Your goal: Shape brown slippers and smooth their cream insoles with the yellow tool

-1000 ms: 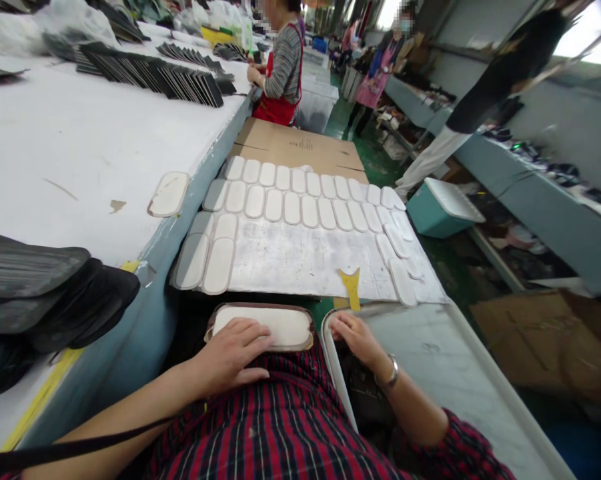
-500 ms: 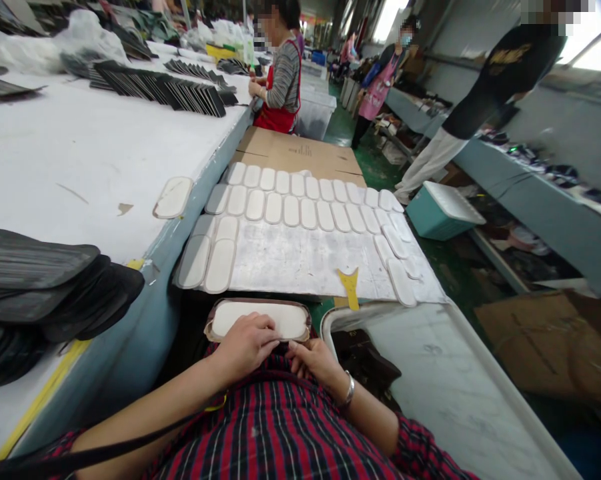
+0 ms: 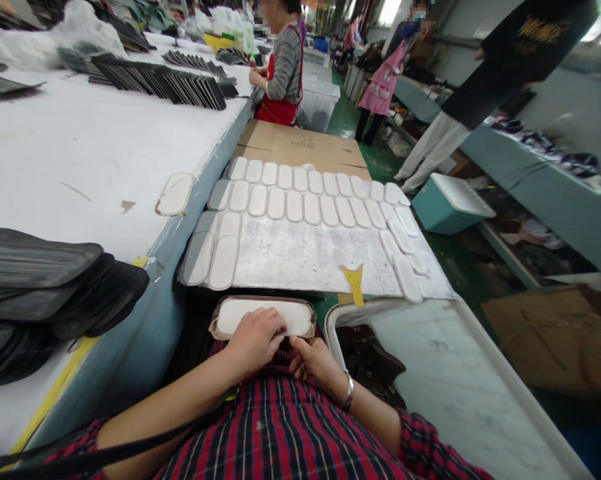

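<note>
A white oval panel (image 3: 300, 317) with a brown border lies crosswise at my lap, long side toward me. My left hand (image 3: 260, 337) lies over its middle, fingers curled down and thumb close to the fingertips at the near edge. Just to the right, my right hand (image 3: 314, 360) pinches that same edge between thumb and bent fingers. Whatever is between the left fingertips is too small to make out. Beyond the panel, a grey board (image 3: 300, 253) carries rows of similar white oval pieces (image 3: 276, 203). A yellow forked piece (image 3: 353, 283) rests at its near edge.
On the left, a white table (image 3: 80, 153) holds stacked black pieces (image 3: 40, 287), a row of black panels (image 3: 155, 80) and one loose oval piece (image 3: 175, 194). A pale bin (image 3: 460, 373) with dark brown pieces stands at my right. Several people are farther off.
My left hand's fingers have curled more and drawn up slightly at the panel's near edge. My right hand keeps its pinch. The view has shifted a little, and people at the right have moved.
</note>
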A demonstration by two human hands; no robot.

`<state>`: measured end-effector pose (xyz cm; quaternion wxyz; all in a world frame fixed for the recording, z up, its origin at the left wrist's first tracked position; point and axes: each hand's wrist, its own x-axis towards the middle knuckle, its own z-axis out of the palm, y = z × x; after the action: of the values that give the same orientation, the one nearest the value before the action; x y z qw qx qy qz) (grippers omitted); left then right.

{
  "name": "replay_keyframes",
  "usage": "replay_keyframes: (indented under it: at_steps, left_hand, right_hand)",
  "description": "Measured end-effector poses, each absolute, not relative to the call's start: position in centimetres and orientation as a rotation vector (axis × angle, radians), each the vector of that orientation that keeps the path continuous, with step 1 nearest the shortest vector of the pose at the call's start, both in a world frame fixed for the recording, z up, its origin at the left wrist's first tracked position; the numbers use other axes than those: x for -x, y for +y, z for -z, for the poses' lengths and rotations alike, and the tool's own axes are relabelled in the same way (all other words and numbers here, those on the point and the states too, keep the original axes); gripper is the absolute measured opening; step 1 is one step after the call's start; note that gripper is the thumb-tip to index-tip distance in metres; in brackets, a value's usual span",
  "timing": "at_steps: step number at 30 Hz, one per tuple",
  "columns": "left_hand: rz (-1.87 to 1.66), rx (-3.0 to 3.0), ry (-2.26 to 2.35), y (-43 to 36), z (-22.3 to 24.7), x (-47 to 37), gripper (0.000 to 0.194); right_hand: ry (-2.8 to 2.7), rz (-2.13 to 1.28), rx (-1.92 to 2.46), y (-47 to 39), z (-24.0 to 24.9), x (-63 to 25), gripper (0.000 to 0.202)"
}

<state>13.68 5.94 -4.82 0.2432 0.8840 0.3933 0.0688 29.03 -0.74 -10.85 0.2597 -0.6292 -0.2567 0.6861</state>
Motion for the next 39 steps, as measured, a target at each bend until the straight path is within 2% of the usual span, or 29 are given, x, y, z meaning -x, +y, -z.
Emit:
replay_keyframes:
  at_steps: [6, 9, 14, 27, 39]
  left_hand:
    - [-0.603, -2.243, 1.09, 5.8, 5.8, -9.3, 0.034]
    - [-0.672, -2.38, 1.142, 6.0, 6.2, -6.2, 0.028]
    - [-0.54, -2.445, 1.183, 6.0, 6.8, -4.7, 0.009]
    - [-0.729, -2.239, 1.337, 5.2, 7.4, -5.9, 0.011]
    - [-0.761, -2.17, 1.278, 5.0, 7.4, -5.2, 0.011]
  right_hand:
    - [-0.634, -1.877, 1.698, -0.7, 10.6, -28.0, 0.045]
    - [-0.617, -1.867, 1.699, -0.7, 10.6, -27.4, 0.047]
    - [-0.551, -1.882, 1.721, -0.6, 10.6, -26.0, 0.049]
    - [-0.608, -1.881, 1.798, -0.1, 10.3, -23.1, 0.052]
    - [-0.396, -2.069, 1.773, 0.9, 9.9, -20.9, 0.057]
